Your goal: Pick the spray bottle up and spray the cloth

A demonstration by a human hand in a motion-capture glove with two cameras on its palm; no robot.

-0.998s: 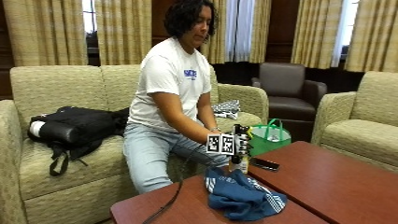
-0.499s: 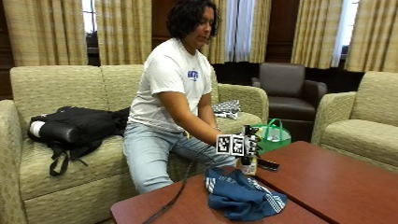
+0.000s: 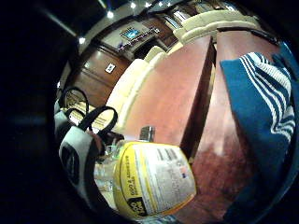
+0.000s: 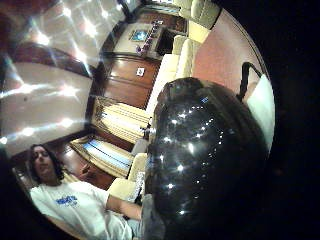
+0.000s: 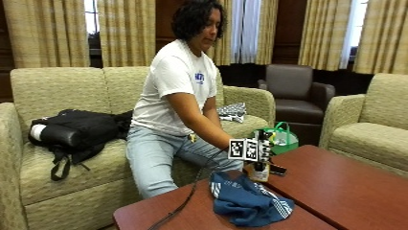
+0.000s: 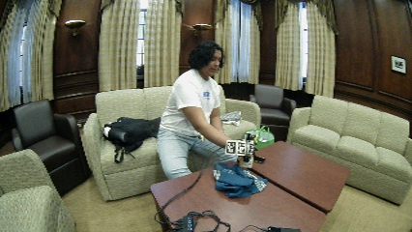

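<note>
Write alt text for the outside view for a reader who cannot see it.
A person seated on a beige sofa reaches the black-gloved right hand to a small spray bottle with a yellow label standing on a reddish-brown wooden table. A crumpled blue cloth with white stripes lies on the table beside the bottle.

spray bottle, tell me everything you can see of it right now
The spray bottle looks like clear plastic with a yellow label bearing printed text and a barcode. In the outside view it stands roughly upright on the reddish-brown wooden table, just beyond the blue cloth with white stripes, with a small dark object close by. The gloved right hand is around its upper part, hiding the nozzle.
</note>
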